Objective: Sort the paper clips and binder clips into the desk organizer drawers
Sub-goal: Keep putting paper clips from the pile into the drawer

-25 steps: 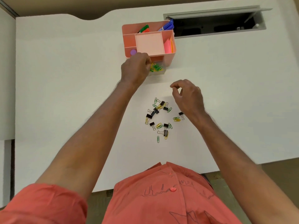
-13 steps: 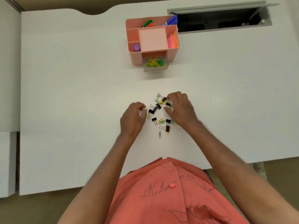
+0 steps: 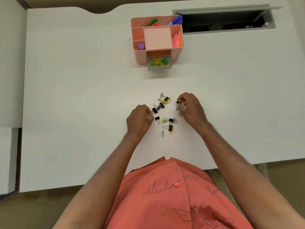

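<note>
A loose pile of green and yellow paper clips and small black binder clips lies on the white desk. My left hand pinches the wire handle of one black binder clip at the pile's left edge. My right hand pinches another black binder clip at the pile's right edge, with a green paper clip just under its fingers. Farther back stands the pink desk organizer. Its clear bottom drawer is pulled out and holds yellow and green paper clips.
The organizer's top compartments hold markers, a purple cap and pink sticky notes. An open cable hatch lies behind the organizer to the right. The desk's near edge runs by my torso.
My left hand came back from the organizer drawer to the pile and took hold of a binder clip. My right hand shifted to the pile's right edge and pinched a binder clip.
</note>
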`<state>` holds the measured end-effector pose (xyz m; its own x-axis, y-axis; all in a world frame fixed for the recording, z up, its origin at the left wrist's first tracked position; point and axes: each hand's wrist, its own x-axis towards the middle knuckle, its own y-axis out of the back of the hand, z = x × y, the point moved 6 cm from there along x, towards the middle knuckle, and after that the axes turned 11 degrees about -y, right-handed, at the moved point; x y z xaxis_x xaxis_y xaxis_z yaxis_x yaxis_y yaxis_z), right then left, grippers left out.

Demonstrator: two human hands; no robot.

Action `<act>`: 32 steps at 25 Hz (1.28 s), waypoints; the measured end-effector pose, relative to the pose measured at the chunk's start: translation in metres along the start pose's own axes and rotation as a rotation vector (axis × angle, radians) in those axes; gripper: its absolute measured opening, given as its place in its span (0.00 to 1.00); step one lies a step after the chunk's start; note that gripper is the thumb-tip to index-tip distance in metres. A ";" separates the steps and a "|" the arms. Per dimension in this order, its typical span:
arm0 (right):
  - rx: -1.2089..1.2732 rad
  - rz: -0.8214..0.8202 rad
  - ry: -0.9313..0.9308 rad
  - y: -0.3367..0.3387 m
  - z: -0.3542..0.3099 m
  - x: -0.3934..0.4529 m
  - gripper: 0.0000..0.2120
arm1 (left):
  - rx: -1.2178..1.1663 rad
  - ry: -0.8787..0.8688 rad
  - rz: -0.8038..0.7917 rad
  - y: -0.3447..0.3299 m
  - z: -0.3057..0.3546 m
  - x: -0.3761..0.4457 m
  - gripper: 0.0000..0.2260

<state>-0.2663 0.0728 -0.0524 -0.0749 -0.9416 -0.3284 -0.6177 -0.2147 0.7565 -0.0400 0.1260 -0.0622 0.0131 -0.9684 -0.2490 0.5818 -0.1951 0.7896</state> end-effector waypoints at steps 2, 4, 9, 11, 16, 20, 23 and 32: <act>-0.024 0.060 -0.012 0.006 0.004 0.002 0.09 | -0.047 0.032 0.011 0.003 -0.005 -0.001 0.01; -0.068 0.087 -0.020 0.010 0.009 0.005 0.09 | -0.140 0.074 0.034 0.007 -0.010 0.001 0.01; -0.167 0.085 -0.003 0.009 0.016 0.011 0.10 | -0.361 0.139 0.076 0.021 -0.024 0.011 0.01; -0.175 0.091 -0.002 0.008 0.016 0.011 0.10 | -0.366 0.145 0.071 0.023 -0.029 0.016 0.01; -0.256 0.165 0.132 0.002 0.002 -0.003 0.11 | -0.394 0.162 0.091 0.023 -0.029 0.022 0.02; -0.342 0.139 0.174 -0.014 0.003 -0.012 0.11 | -0.384 0.126 0.170 0.025 -0.029 0.022 0.02; -0.371 0.160 0.179 -0.016 0.003 -0.011 0.06 | -0.293 0.037 0.188 0.024 -0.025 0.016 0.06; -0.408 0.083 0.184 -0.021 -0.007 -0.011 0.07 | 0.020 -0.189 0.043 0.005 -0.021 -0.007 0.06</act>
<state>-0.2474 0.0854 -0.0607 0.0516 -0.9825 -0.1792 -0.2541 -0.1864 0.9491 -0.0201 0.1350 -0.0681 -0.1165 -0.9875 -0.1062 0.5681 -0.1539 0.8085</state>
